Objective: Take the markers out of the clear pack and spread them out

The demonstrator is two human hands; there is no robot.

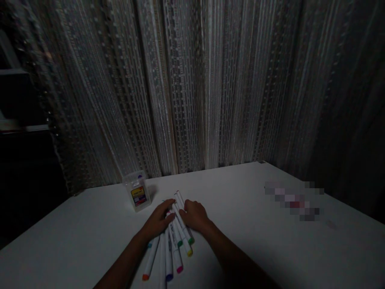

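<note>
A bundle of white markers [174, 245] with coloured caps lies fanned on the tabletop [270, 249], close to its near edge and left of the middle. Orange, purple, pink, yellow and green cap ends point toward the near edge. The left hand [158, 220] rests on the far part of the bundle, fingers curled down over the barrels, its grip closed loosely on them. The right hand [195, 215] presses in from the other side, fingers bent against the markers. A clear plastic case [136, 191] with a yellow label stands toward the far left corner, apart from the hands. A pale striped curtain [192, 88] hangs behind the far edge.
</note>
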